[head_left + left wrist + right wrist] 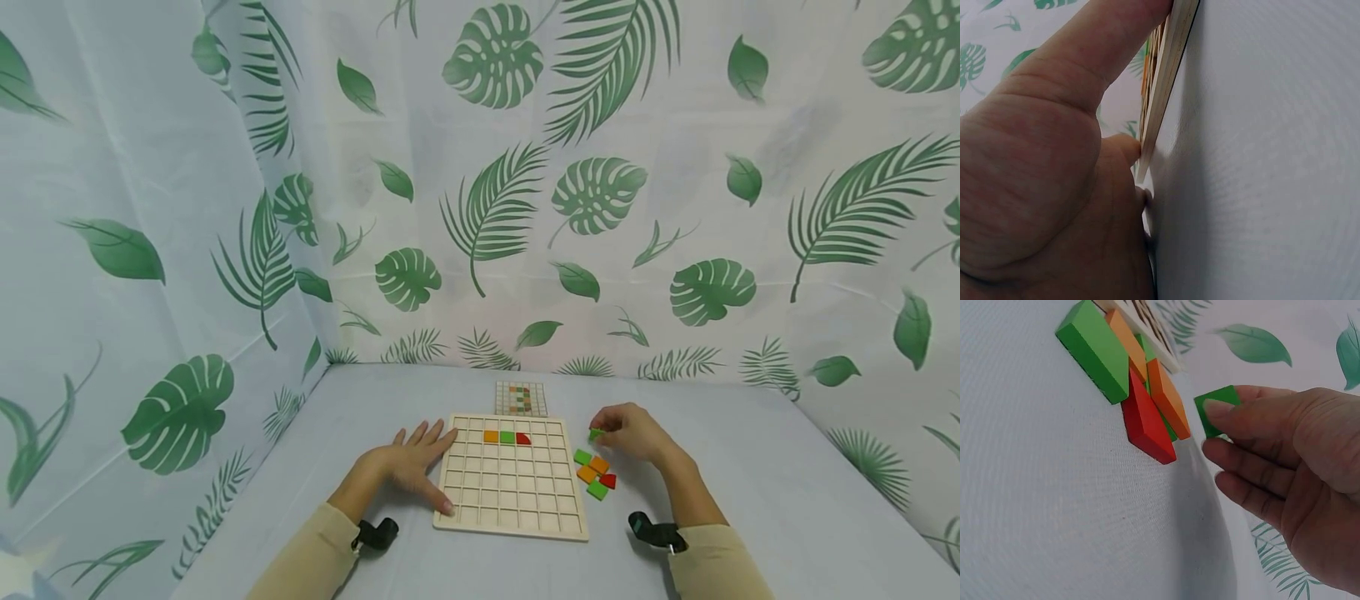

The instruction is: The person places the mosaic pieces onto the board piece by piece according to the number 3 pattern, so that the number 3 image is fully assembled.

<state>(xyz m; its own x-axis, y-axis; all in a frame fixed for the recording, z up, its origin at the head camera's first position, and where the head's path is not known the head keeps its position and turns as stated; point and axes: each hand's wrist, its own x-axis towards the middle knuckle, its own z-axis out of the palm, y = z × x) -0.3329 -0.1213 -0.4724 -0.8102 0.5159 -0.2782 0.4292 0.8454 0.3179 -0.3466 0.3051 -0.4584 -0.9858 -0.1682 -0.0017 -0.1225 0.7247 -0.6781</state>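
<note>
A wooden grid board [510, 533] lies flat on the table. In its second row from the top sit an orange square tile [491, 437], a green square tile [507, 437] and a red tile with one rounded corner [522, 439], side by side. My left hand [408, 462] is spread at the board's left side, thumb at the lower corner and fingertips by the upper edge. Right of the board, my right hand [636, 433] pinches a green tile [1225, 394] between thumb and fingers, above the table. Below it lies a loose cluster of tiles.
The cluster holds green tiles [597, 490], orange tiles [599, 465] and a red tile [608, 481], close to the board's right edge. Behind the board lies a small gridded card [503, 401] with a coloured pattern. A leaf-printed curtain [495, 333] stands behind the table.
</note>
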